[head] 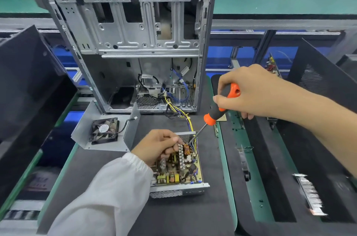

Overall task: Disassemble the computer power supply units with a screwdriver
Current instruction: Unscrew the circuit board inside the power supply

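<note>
An opened power supply unit (179, 189) lies on the dark mat, its circuit board (185, 166) exposed. My left hand (156, 147) rests on the board's far left part, fingers curled round a metal heat sink (181, 155). My right hand (249, 92) grips the black-and-orange screwdriver (218, 110); its tip points down into the unit's far right corner, beside the yellow and black wire bundle (185, 116). The unit's removed metal cover (108, 129), with a black fan (105, 130) in it, lies to the left.
An open, gutted computer case (135, 42) stands upright just behind the unit, cables trailing from it. Dark side panels lean at the left (29, 81) and right (318, 81). A second mat (270, 177) to the right holds small parts and screws.
</note>
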Action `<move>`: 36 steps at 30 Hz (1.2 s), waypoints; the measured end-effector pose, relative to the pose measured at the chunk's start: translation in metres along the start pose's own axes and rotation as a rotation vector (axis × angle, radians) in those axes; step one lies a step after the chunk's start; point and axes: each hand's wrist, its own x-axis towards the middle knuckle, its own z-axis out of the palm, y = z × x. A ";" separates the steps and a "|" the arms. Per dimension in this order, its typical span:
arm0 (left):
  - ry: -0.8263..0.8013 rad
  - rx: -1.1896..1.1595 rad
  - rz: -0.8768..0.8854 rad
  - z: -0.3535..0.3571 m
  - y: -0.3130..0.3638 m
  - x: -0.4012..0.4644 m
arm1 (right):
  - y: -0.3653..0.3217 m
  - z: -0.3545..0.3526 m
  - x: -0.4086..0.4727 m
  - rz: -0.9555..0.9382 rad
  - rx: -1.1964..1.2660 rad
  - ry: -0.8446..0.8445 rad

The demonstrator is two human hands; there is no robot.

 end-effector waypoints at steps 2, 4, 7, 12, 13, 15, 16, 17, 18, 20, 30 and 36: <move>0.088 0.085 0.022 -0.006 0.011 0.005 | 0.004 0.004 0.002 0.012 -0.095 -0.018; 0.150 0.073 0.006 -0.005 0.022 0.015 | 0.008 0.013 0.003 0.011 -0.210 -0.051; 0.212 0.138 -0.045 0.004 0.037 0.037 | 0.015 0.039 0.001 0.013 -0.296 -0.112; 0.335 1.055 -0.020 0.017 0.035 0.073 | 0.025 0.073 0.002 0.033 -0.306 -0.102; 0.298 1.108 -0.047 0.021 0.032 0.079 | 0.027 0.075 0.003 0.038 -0.289 -0.081; 0.128 0.999 -0.095 0.026 0.027 0.087 | 0.029 0.078 0.005 0.035 -0.205 -0.048; 0.066 0.903 -0.092 0.026 0.026 0.088 | 0.031 0.080 0.004 0.029 -0.146 -0.030; 0.033 0.827 -0.067 0.024 0.024 0.089 | 0.032 0.083 0.002 0.025 -0.097 -0.005; 0.013 0.788 -0.032 0.022 0.021 0.088 | 0.033 0.086 0.000 0.025 -0.071 0.028; -0.038 0.788 0.032 0.020 0.018 0.087 | 0.035 0.095 -0.004 0.057 -0.034 0.106; -0.279 0.868 0.272 0.022 0.021 0.082 | 0.055 0.111 -0.017 0.202 0.275 0.283; -0.307 0.881 0.311 0.015 0.023 0.079 | 0.059 0.112 -0.019 0.225 0.288 0.270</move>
